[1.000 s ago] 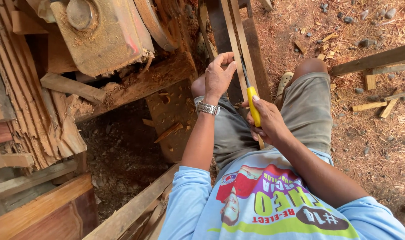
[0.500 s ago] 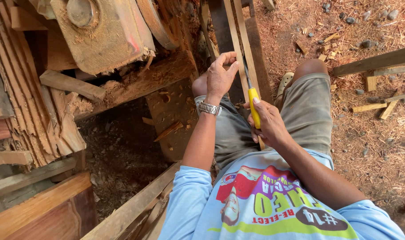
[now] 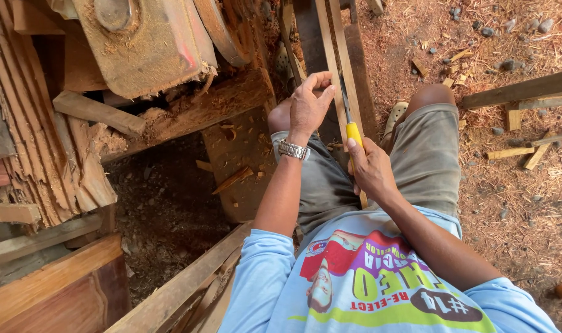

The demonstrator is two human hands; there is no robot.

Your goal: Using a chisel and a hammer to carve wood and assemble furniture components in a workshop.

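I am seated with a long thin wooden strip [image 3: 330, 55] running from my lap away over my knees. My right hand [image 3: 370, 169] grips a yellow-handled knife [image 3: 353, 132], its dark blade lying against the strip. My left hand [image 3: 309, 105], with a metal wristwatch, curls its fingers around the strip just beyond the blade. A second, darker plank [image 3: 358, 74] lies beside the strip.
A heavy sawdust-caked wooden block [image 3: 145, 43] and stacked planks [image 3: 40, 154] stand at the left over a dirt pit [image 3: 164, 216]. A wooden beam [image 3: 182, 283] crosses the lower left. Wood offcuts [image 3: 515, 151] and shavings litter the ground at the right.
My hands have barely shifted on the strip. The knife sits slightly nearer to my left hand than before.
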